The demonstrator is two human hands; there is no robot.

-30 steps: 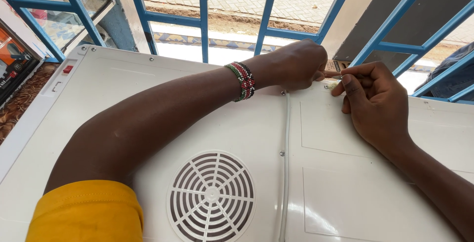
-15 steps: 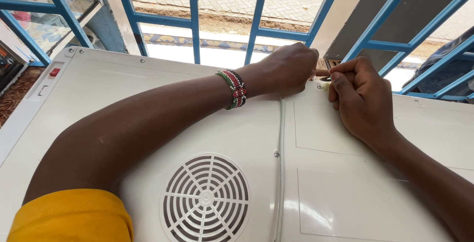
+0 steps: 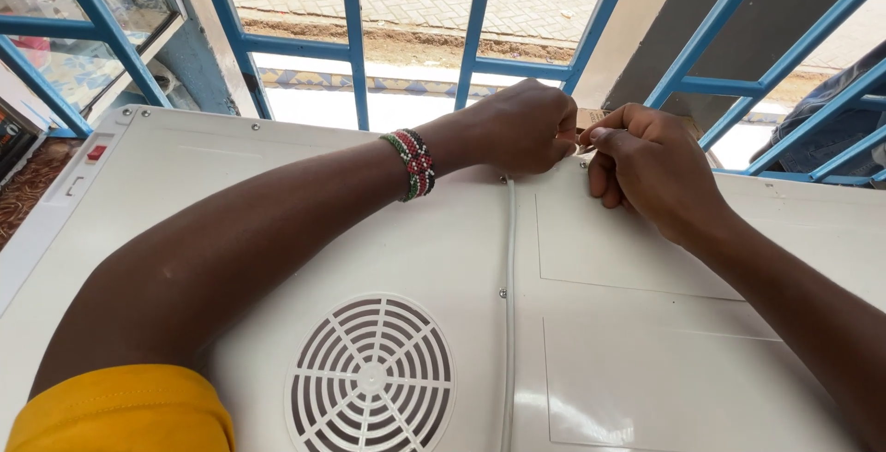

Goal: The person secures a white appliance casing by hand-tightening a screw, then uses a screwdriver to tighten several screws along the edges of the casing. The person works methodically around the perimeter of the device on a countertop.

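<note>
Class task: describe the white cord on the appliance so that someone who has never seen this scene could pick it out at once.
Start at the big white appliance panel lying flat below the blue window bars. Right of its round vent grille, the thin white cord runs straight up to the left hand and right hand. It alone is a raised line, pinned by small screws.

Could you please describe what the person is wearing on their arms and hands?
The left arm has a yellow short sleeve at the upper arm and a stack of beaded bracelets in red, green, black and white at the wrist. The right arm and both hands are bare: no gloves or rings visible.
</note>
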